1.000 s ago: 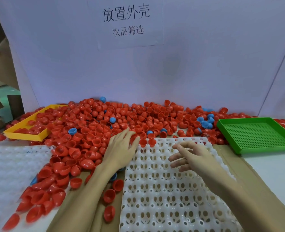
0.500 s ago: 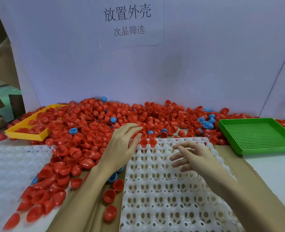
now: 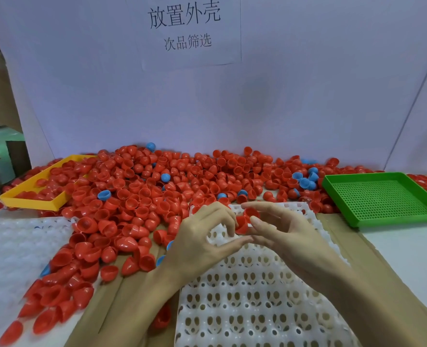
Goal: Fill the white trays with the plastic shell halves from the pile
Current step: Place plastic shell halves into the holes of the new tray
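1. Left hand [image 3: 202, 236] and right hand [image 3: 280, 231] have come together over the far end of the white tray [image 3: 257, 309]; a second ago they were apart, left on the pile.
2. Both pinch red shell halves [image 3: 242, 222] between fingertips; which hand holds which is unclear.
3. Pile [image 3: 157, 191] lies left and behind.
4. Tray cells visible look unfilled: seating is just starting.

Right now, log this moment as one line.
left hand: pinching red shell half | right hand: holding it too | white tray: cells empty
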A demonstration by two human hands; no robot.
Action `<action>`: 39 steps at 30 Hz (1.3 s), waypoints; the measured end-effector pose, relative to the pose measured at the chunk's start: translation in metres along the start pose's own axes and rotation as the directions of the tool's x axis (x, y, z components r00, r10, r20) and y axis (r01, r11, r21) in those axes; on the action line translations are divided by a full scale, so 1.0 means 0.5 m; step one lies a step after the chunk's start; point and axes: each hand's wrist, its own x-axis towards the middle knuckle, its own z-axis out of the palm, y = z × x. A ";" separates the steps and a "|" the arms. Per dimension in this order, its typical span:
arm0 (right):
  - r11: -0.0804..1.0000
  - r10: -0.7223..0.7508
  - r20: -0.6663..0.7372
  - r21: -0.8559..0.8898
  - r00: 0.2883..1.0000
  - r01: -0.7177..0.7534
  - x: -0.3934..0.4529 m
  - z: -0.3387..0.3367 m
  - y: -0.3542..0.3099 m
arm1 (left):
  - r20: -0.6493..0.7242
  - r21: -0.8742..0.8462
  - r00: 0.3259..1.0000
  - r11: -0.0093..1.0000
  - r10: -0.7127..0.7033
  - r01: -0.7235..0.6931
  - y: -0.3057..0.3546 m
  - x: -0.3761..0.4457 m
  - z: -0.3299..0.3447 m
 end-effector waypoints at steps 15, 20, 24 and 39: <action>0.995 -0.075 -0.002 -0.060 0.997 0.075 -0.003 -0.001 -0.007 | 0.118 -0.525 0.870 0.713 -0.480 0.465 0.007 0.006 0.003; 0.990 -0.076 -0.088 -0.129 0.993 0.064 -0.001 0.004 0.001 | -0.005 -0.366 0.839 0.781 -0.545 0.505 -0.014 0.012 -0.013; 0.998 -0.005 -0.157 -0.066 0.988 -0.006 0.006 -0.006 0.006 | -0.407 -0.096 0.698 0.787 -0.590 0.609 -0.083 0.008 -0.059; 0.983 0.127 -0.088 -0.125 0.988 -0.138 0.009 -0.017 0.015 | 0.000 0.629 0.892 0.694 -0.451 0.351 -0.233 0.035 -0.045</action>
